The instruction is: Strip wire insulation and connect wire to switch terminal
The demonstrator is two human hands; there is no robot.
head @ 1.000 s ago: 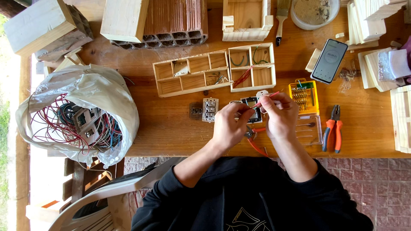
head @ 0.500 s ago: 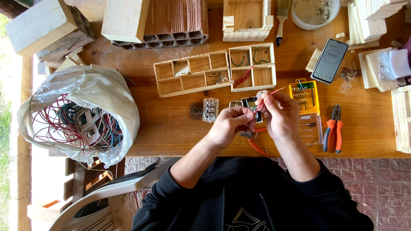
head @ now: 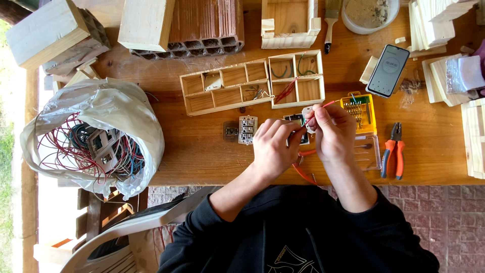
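My left hand [head: 275, 146] and my right hand [head: 332, 132] meet over the middle of the wooden table [head: 202, 146]. Between their fingertips they hold a small white switch part [head: 306, 112] with a thin red wire [head: 327, 104] sticking out to the right. The right hand pinches the part and wire; the left hand's fingers grip its lower side. A white switch module [head: 247, 129] and a small dark part [head: 231, 131] lie just left of my left hand. Orange-handled cutters [head: 303, 172] lie under my wrists.
A wooden divided tray [head: 252, 86] holds wire bits behind my hands. A yellow screwdriver-bit case [head: 359, 110] and orange pliers [head: 393, 151] lie to the right, with a phone [head: 387, 71] behind them. A plastic bag of wires [head: 93, 139] sits left. Bricks and wood blocks line the back.
Both hands stayed in place over the table. The red wire end has come out to the right of the white part, and the fingers have shifted slightly around it.
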